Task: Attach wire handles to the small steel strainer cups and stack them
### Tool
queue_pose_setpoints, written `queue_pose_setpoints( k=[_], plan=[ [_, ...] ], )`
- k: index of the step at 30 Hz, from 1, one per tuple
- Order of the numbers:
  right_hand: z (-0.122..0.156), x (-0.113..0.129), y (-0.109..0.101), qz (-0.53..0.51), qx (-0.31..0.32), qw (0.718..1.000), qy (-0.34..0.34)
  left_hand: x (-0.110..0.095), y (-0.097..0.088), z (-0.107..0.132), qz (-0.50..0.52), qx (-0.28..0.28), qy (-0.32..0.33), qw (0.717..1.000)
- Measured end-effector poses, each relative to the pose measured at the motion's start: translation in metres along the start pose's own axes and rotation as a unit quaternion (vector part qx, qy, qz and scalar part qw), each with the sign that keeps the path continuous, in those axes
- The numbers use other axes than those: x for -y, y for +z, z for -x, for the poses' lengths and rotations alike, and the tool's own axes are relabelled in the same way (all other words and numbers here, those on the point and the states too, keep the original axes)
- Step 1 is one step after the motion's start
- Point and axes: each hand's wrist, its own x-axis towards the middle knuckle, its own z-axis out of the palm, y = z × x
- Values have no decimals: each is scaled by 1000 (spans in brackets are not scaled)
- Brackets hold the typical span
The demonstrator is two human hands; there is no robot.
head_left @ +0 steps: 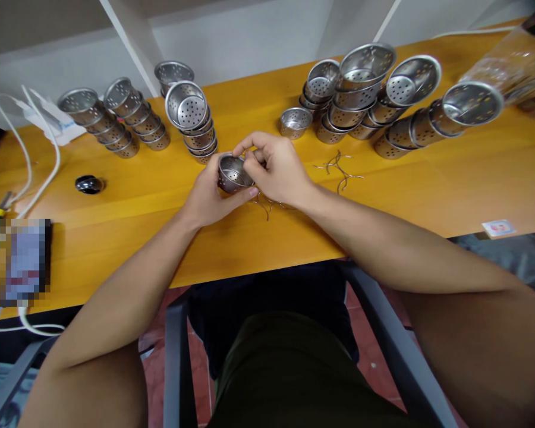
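A small perforated metal cup [232, 172] is tilted toward me just above the table, its open mouth facing up. My left hand [209, 193] wraps round its left side and front, thumb along the near rim. At the cup's right rim, my right hand [276, 169] has its fingers bent and pinched together; what lies between them, if anything, is hidden. Under the hands lie a few thin bent wire pieces [266, 208], partly covered. Another small pile of bent wires [339, 171] rests to the right of my right hand.
Stacks of perforated cups stand at the back left [116, 119], behind my left hand [198, 134] and at the back right [356, 89]. One single cup [296, 123] sits near the right stacks. A phone [27, 261], white cable [53, 160] and black round object [89, 184] lie left.
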Motion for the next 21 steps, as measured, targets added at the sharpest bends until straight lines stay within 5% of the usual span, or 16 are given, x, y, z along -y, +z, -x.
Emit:
queue_pose_setpoints(
  k=[8,21],
  plan=[
    [-10,-27,-23,-253,192,942,-108,8,-11,-3,81,13,-39,996],
    [-8,-25,-19,-248,187,947,-86,28,-10,-1,28,10,-1,1000]
  ],
)
